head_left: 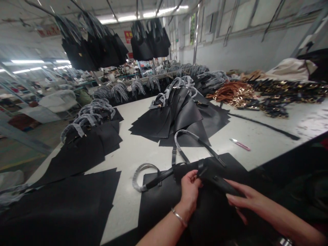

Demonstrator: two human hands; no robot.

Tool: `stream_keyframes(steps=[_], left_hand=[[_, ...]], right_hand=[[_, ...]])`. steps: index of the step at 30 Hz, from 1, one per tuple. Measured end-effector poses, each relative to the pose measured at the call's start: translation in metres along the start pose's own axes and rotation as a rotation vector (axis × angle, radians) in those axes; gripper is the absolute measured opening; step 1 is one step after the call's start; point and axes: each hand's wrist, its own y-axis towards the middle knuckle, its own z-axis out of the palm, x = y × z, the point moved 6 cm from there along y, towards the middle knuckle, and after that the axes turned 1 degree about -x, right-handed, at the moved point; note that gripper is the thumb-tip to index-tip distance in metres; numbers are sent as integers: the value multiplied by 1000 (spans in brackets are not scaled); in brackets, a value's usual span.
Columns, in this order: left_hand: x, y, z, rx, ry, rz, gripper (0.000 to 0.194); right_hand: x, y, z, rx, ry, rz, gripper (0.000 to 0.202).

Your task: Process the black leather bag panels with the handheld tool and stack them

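A black leather bag panel (pixel 159 205) lies in front of me, with two carrying handles attached. One handle (pixel 138 177), partly wrapped in clear plastic, curls to the left; the other handle (pixel 189 133) arches away from me. My left hand (pixel 189 191) is closed in a pinch at the end of a black leather strap (pixel 216 181), low over the panel. My right hand (pixel 243 198) grips the same strap farther right, thumb below and fingers above. What sits between the left fingertips is partly hidden.
Stacked black bag panels (pixel 176 112) with wrapped handles stand ahead; more panels (pixel 89 143) lie left. A small pink-handled tool (pixel 240 144) and a long black strip (pixel 263 124) lie right. Brown straps (pixel 233 92) with gold buckles are piled behind. Finished-looking bags (pixel 150 41) hang overhead.
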Motion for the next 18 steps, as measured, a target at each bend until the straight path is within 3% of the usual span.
stream_keyframes(steps=[3,7,13,16,18], left_hand=[[-1,0,0,32,54,28,27],[2,3,-6,-42,34,-35,35],[1,3,-1,39,124,31,23],[4,4,-6,23,258,27,25],[-3,4,-9,16,432,94,29]], right_hand=[[10,9,3,-43,30,-22,72],[20,10,-7,-188,6,-74,71],[4,7,-1,-38,15,9,71],[10,16,-10,-165,-20,-51,69],[16,19,-19,-242,-44,-78,67]])
